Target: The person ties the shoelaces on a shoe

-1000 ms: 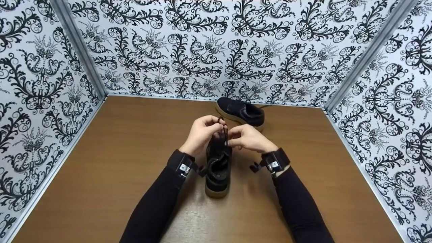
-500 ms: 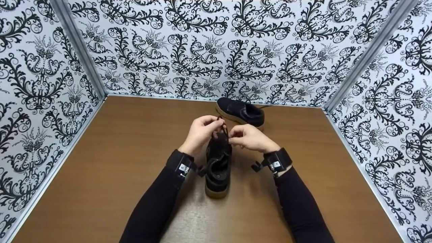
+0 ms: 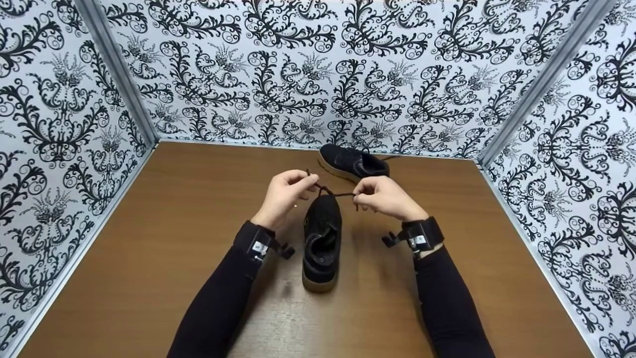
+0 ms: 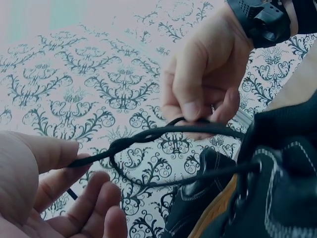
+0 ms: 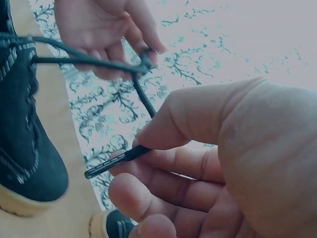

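Note:
A dark shoe (image 3: 322, 238) with a tan sole stands on the table, its heel toward me. Its dark shoelace (image 4: 143, 134) is drawn up above it, with a twisted crossing or knot between the hands. My left hand (image 3: 285, 195) pinches one part of the lace between thumb and index finger. On the other side, my right hand (image 3: 385, 198) pinches the other end, and its hard tip (image 5: 106, 165) sticks out past the fingers. In the left wrist view, two lace strands run from the knot to the shoe's eyelets.
A second dark shoe (image 3: 355, 163) with a tan sole lies behind, near the back wall, partly behind my right hand. The brown wooden table (image 3: 198, 214) is bounded by patterned walls (image 3: 298, 74) at the back and sides.
My hands have moved apart, left hand leftward and right hand rightward. The lace, earlier bunched upright between them, is now stretched sideways above the shoe. Both shoes stay in place.

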Demonstrator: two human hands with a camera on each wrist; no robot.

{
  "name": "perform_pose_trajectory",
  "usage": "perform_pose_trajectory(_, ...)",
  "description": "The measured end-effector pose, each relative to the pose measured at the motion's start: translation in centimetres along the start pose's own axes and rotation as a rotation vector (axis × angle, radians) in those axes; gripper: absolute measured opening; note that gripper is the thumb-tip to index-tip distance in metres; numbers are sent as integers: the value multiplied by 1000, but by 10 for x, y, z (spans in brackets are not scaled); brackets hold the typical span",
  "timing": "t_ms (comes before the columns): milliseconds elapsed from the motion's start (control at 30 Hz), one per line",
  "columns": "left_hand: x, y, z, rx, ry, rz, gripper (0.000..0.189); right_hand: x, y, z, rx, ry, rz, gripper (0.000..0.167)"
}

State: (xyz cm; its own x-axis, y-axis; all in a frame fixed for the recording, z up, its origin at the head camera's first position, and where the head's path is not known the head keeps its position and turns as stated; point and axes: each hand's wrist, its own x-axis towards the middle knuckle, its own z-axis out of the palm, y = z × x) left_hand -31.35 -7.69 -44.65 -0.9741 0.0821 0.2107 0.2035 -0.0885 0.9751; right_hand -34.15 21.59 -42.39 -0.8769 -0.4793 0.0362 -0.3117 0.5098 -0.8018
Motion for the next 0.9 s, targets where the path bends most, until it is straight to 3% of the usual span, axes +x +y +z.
perform_pose_trajectory(267,-9,-12,-28,-102,-69,-77,18,-12,12,-23,-43,-40,28,12)
perform_pose_trajectory(633,-29,-25,-68,-117,-162,-244,16,-31,40,-44,-169,-96,95,7)
perform_pose_trajectory(900,-30,-37,-85,-82,-265,-350,19,-35,59,-53,-269,-187,141,8)
